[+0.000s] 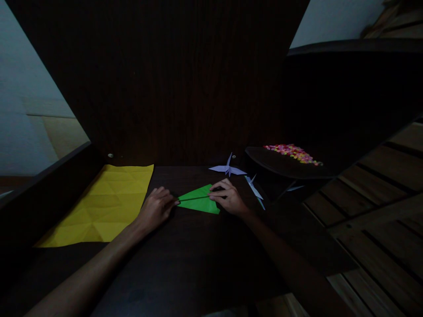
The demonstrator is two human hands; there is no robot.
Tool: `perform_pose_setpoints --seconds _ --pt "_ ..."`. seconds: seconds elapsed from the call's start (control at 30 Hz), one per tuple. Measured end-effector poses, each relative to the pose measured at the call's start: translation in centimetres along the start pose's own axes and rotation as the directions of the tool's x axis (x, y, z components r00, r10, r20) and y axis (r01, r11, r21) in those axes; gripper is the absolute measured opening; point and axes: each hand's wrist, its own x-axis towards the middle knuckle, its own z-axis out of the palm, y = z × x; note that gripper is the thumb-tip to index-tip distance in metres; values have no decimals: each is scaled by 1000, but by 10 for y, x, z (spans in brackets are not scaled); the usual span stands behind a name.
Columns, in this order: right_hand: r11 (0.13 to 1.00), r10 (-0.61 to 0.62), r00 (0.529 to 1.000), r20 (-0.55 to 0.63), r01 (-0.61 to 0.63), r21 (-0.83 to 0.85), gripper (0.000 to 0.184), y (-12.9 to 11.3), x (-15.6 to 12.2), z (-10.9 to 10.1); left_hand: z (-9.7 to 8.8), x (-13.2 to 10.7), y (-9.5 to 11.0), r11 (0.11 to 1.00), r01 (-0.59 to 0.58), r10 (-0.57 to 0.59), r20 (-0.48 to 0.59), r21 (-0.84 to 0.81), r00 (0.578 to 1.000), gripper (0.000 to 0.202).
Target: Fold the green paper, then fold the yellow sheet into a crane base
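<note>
On the dark wooden surface lies a green origami paper (197,204), folded into a kite shape with a line along its middle. Its narrow tip points left, where my left hand (157,205) pinches it between closed fingers. At the wide right end, my right hand (228,197) has its thumb and fingers on the paper near the middle line. Beyond my right hand rests a purple origami crane (228,169) with its wings spread. Right of that hand lies a pale blue-white folded paper figure (254,187).
A creased yellow paper sheet (112,207) lies at the left beside a dark raised side board (49,180). A tall dark panel (185,88) stands behind. On a curved shelf (274,164) at the right sit several small colourful pieces (292,152). Slatted wood (373,229) lies further right.
</note>
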Motion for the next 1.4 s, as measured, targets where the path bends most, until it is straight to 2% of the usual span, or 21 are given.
perform_pose_setpoints --seconds 0.1,0.27,0.47,0.6,0.9,1.17,1.4 --pt "1000 17 1000 -11 -17 20 8 -4 1 1 1 0 3 998 4 -4 9 -70 1000 21" --pt "998 46 998 51 -49 47 10 -10 1 8 2 0 8 986 -1 21 118 -167 993 23" --pt "994 99 985 139 -104 32 14 -16 1 17 3 1 12 972 77 -29 211 -221 977 19" --pt "983 180 968 176 -175 -48 14 -17 1 23 4 3 14 964 112 -65 197 -239 978 16" --pt "934 341 927 157 -315 -172 23 -26 7 33 11 9 17 975 131 -104 150 -182 983 16" --pt "925 369 918 144 -348 -151 26 -28 10 34 13 17 18 963 229 -202 183 -140 962 12" --pt "921 383 914 138 -365 -139 24 -16 7 22 14 17 18 958 253 -225 200 -131 954 11"
